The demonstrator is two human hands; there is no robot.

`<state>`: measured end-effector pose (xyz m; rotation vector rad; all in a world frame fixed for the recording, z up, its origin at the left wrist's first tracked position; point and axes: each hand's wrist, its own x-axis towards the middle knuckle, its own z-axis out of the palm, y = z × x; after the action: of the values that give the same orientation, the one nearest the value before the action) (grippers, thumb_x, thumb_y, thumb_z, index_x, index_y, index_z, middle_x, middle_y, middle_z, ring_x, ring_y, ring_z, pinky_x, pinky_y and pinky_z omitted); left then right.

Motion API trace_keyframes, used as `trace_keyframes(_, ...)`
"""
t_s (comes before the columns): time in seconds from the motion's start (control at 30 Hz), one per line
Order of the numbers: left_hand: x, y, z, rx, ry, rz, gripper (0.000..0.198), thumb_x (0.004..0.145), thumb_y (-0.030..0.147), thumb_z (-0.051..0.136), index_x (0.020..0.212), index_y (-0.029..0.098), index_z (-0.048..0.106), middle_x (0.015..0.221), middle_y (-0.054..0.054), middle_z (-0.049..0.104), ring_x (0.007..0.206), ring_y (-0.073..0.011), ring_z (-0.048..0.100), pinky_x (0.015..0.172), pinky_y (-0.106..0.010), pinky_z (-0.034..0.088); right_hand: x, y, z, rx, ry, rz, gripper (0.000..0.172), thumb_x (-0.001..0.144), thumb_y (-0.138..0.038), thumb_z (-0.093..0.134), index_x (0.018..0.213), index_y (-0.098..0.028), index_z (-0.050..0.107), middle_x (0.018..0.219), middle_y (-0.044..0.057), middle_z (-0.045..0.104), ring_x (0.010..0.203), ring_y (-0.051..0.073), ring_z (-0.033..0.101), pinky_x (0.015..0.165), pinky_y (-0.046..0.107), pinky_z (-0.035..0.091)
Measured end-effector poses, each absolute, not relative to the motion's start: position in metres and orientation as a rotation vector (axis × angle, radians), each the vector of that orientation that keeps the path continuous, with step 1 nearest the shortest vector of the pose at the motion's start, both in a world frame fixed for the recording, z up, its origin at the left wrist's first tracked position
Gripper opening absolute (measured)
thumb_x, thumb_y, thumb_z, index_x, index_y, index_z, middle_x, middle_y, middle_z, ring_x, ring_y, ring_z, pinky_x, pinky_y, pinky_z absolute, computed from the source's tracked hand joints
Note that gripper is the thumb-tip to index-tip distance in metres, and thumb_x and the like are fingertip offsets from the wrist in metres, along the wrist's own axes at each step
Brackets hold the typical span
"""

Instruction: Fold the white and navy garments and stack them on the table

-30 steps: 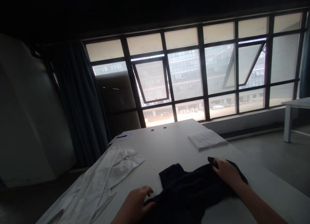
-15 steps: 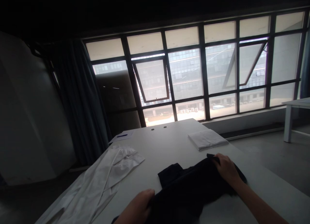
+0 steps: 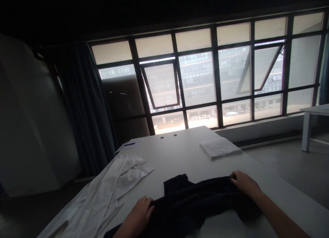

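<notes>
A dark, nearly black garment with what looks like a short sleeve [image 3: 195, 200], probably a T-shirt, lies bunched across the near part of the white table [image 3: 177, 155]. My left hand [image 3: 140, 212] grips its left edge, fingers closed over the cloth. At the upper right edge, my right hand [image 3: 244, 183] pinches the fabric between thumb and fingers. The cloth stretches between both hands, and its lower part runs out of the bottom of the view.
Crumpled white cloth [image 3: 110, 193] covers the table's left side. A folded white cloth [image 3: 220, 148] lies at the right, beyond my right hand. Paper with a pen [image 3: 130, 144] sits at the far left corner. Another white table [image 3: 305, 128] stands right, windows behind.
My left hand has shifted left and slightly up with the garment's edge. The right hand has lowered a little, and the dark cloth is drawn straighter between them.
</notes>
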<state>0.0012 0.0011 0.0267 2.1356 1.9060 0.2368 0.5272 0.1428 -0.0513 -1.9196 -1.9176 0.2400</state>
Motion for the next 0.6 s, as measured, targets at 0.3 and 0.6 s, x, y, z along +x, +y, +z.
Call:
trace_keyframes(0.3, 0.008, 0.000, 0.048, 2.224, 2.026, 0.282, 0.007, 0.081, 0.023, 0.054, 0.079, 0.022, 0.060, 0.103, -0.005, 0.064, 0.091, -0.0198, 0.063, 0.080, -0.027, 0.043, 0.520, 0.143, -0.031, -1.779, -1.697, -0.089, 0.040, 0.092, -0.057, 0.046, 0.086, -0.021, 0.063, 0.094, 0.013, 0.067, 0.091, 0.030, 0.064, 0.080, 0.040, 0.047)
trace_keyframes(0.6, -0.004, -0.006, 0.045, 2.058, 1.867, 0.317, 0.036, 0.097, 0.054, 0.042, 0.094, 0.024, 0.061, 0.093, -0.002, 0.072, 0.085, -0.0220, 0.065, 0.077, -0.029, 0.045, 0.519, 0.140, -0.044, -1.893, -1.566, 0.035, 0.029, 0.094, -0.040, 0.042, 0.114, -0.021, 0.052, 0.090, 0.010, 0.070, 0.080, 0.027, 0.069, 0.067, 0.035, 0.044)
